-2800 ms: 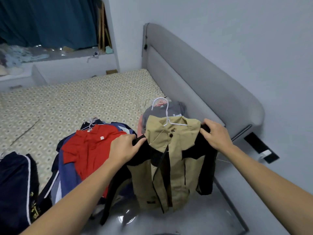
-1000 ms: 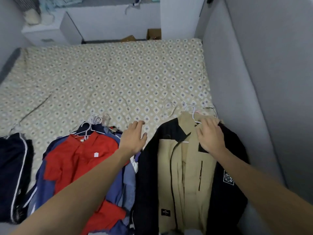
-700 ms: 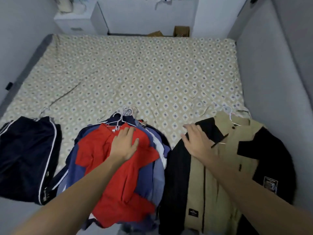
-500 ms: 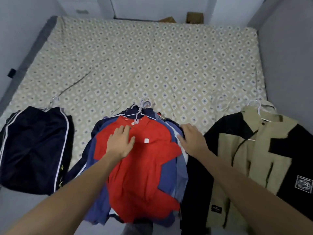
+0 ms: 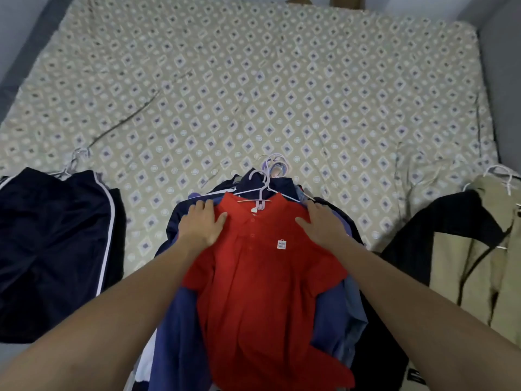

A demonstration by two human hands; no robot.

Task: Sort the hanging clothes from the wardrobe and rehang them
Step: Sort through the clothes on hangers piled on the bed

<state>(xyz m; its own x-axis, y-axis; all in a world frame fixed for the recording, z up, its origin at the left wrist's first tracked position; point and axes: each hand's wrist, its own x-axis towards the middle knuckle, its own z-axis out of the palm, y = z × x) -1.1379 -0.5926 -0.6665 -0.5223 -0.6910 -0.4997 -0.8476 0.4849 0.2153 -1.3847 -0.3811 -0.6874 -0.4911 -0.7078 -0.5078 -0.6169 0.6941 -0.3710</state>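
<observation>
Now both arms outstretched, left hand [image 5: 201,224] and right hand [image 5: 322,224] seemingly flat, fingers straight, on red polo shirt [image 5: 265,283] shoulders.

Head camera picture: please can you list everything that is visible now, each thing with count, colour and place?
red polo shirt: one, red with a small white label, on top of the middle pile, on a pale hanger.
clothes pile: several garments, blue and navy, under the red shirt; exact count cannot be told.
dark garment: one, navy with white stripes, on the left of the bed.
jacket: one, beige and black, on the right.
bed cover: one, cream with a diamond pattern, under everything.
left hand: flat on the shirt's left shoulder.
right hand: flat on the shirt's right shoulder.
</observation>
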